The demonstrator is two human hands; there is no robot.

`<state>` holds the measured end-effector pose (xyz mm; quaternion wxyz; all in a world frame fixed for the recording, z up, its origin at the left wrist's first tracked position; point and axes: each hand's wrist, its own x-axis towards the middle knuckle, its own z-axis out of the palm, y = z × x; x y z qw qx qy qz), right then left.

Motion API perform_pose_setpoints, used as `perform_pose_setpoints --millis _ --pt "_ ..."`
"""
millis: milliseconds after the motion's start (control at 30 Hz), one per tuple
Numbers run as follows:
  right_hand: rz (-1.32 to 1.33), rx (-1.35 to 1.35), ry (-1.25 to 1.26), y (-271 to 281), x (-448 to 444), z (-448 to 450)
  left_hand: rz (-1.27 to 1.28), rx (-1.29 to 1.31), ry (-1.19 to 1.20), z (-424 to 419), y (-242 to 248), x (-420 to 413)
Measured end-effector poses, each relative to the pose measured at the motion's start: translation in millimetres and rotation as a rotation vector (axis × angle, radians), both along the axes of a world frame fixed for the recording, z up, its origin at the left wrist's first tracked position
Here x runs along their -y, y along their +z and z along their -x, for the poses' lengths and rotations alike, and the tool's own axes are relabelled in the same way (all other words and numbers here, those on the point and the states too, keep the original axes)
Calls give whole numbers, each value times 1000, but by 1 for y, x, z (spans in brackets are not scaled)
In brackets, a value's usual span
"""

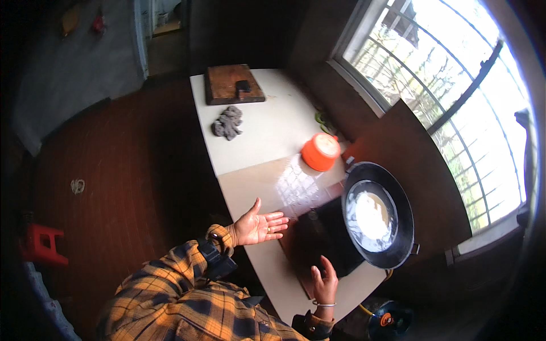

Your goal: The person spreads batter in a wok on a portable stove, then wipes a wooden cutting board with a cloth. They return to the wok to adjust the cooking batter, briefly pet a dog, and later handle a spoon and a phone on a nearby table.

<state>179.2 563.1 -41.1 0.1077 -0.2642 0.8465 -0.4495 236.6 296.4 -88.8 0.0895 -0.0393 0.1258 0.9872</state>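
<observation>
My left hand [260, 226], palm up with fingers spread and a ring on one finger, is held over the counter's front edge. Nearer the bottom, my right hand [325, 283] has a bangle at its wrist, its fingers partly bent and nothing between them. Beyond both hands a dark wok [353, 221] with liquid in its bottom stands at the back of a black stove. An upturned orange plastic basin [320, 152] lies on the counter to the wok's upper left.
A wooden chopping board [224, 83] with a dark-bladed tool on it lies at the counter's far end, near a crumpled grey cloth [228, 123]. Green vegetables [323, 122] lie by the wall. A red plastic stool [46, 244] stands on the floor. Below the counter is a gas cylinder [399, 319].
</observation>
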Motion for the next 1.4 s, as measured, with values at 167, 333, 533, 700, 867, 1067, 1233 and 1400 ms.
perform_pose_setpoints --millis 167,333,533,700,867,1067,1233,1400 --pt "689 946 370 10 147 -36 26 -33 229 -77 6 80" --pt "103 -416 647 -18 317 -136 142 62 636 -129 -3 99" --pt "218 -414 1035 -46 397 -170 269 124 913 -193 -17 143" --pt "3 -631 627 -110 477 -126 409 138 745 -248 -3 179" --pt "-303 -349 432 -171 528 -24 338 268 834 -255 0 228" --pt "-517 -378 225 -202 589 81 335 549 735 -235 -13 291" --pt "-558 -224 168 -216 622 122 396 714 694 -233 -21 329" --pt "-591 -123 137 -230 631 142 430 760 656 -233 -29 368"
